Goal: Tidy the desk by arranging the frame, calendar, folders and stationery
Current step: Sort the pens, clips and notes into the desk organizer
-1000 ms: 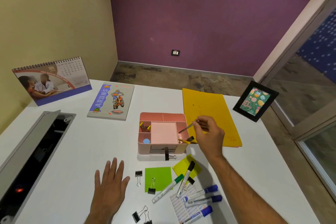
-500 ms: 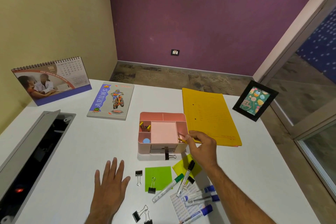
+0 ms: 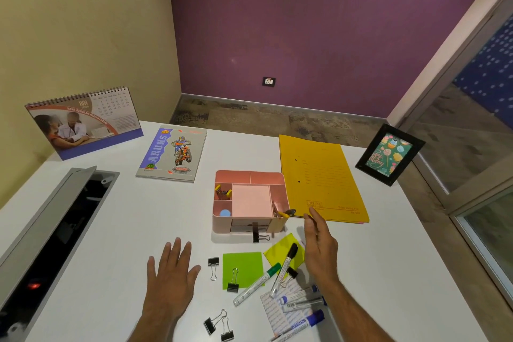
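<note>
Pink organiser point(image 3: 249, 203) sits mid-desk, pens poking out of its right-hand slot, and the risk is right there: the right hand point(image 3: 319, 247) hovers just beside it, fingers loose and empty, and a careless sweep down toward the markers point(image 3: 283, 272) could clip those pens or roll the markers off the sticky notes point(image 3: 243, 269). Left hand point(image 3: 172, 272) lies flat on the white desk point(image 3: 388, 258), fingers spread, gripping nothing. Binder clips point(image 3: 213, 266) lie scattered between both hands, near the front edge.
</note>
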`<state>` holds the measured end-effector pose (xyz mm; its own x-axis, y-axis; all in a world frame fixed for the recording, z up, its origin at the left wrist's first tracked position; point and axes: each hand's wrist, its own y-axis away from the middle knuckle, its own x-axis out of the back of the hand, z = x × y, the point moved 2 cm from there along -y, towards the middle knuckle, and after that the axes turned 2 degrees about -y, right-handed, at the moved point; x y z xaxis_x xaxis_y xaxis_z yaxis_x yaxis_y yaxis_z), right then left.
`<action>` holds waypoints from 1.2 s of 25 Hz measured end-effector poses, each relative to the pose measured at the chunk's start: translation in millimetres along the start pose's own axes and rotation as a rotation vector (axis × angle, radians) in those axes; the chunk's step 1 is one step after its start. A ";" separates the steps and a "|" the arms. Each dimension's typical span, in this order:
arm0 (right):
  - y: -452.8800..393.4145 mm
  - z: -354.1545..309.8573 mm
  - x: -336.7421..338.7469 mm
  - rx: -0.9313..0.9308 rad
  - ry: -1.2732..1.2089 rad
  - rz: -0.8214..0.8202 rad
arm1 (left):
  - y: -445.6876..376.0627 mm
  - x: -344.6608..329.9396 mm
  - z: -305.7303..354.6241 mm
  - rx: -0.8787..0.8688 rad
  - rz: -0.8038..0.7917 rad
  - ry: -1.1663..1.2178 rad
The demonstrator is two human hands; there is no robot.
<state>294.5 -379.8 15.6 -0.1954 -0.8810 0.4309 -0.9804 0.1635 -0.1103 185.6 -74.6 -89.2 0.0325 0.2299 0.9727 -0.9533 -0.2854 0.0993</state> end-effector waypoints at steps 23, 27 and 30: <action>44.6 23.5 14.3 -0.260 -0.092 0.055 | 22.0 27.5 154.1 -0.308 -0.075 0.012; 39.5 12.8 14.1 -0.217 -0.221 -0.102 | 22.1 36.0 174.9 -0.386 0.054 0.151; 28.9 -6.5 22.2 -0.140 -0.266 -0.093 | 20.0 46.8 190.0 -0.373 0.070 0.338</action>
<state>261.6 -391.8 27.8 -0.1091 -0.9773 0.1817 -0.9915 0.1201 0.0507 225.1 -246.3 -1.8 -0.0750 0.5279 0.8460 -0.9941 0.0271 -0.1051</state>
